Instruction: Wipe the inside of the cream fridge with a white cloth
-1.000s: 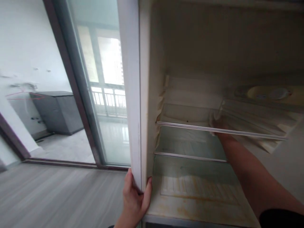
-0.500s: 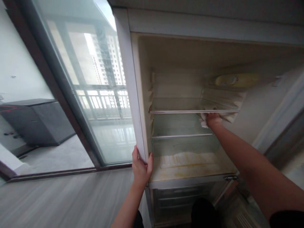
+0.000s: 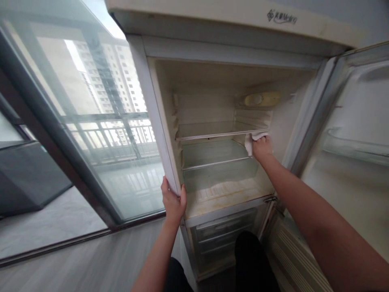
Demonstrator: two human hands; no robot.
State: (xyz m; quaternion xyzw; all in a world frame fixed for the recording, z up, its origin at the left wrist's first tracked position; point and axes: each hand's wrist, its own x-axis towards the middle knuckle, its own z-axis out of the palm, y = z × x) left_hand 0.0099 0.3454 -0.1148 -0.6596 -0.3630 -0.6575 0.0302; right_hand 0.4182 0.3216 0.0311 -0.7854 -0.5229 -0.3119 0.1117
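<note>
resting at the right end of the top shelf (image 3: 209, 132) inside the fridge (image 3: 155, 121), a cloth (image 3: 249, 142) is clutched in the right grip (image 3: 261, 147); the fridge's left edge is clasped by the left grip (image 3: 173, 201).

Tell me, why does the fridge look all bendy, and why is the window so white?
Head view: the wide lens tilts and bows the fridge sides toward the picture edges; daylight washes the window pale and hazy; the shelves inside sit dimmer, in soft shade; the right hand with its cloth looks fairly sharp.
</note>
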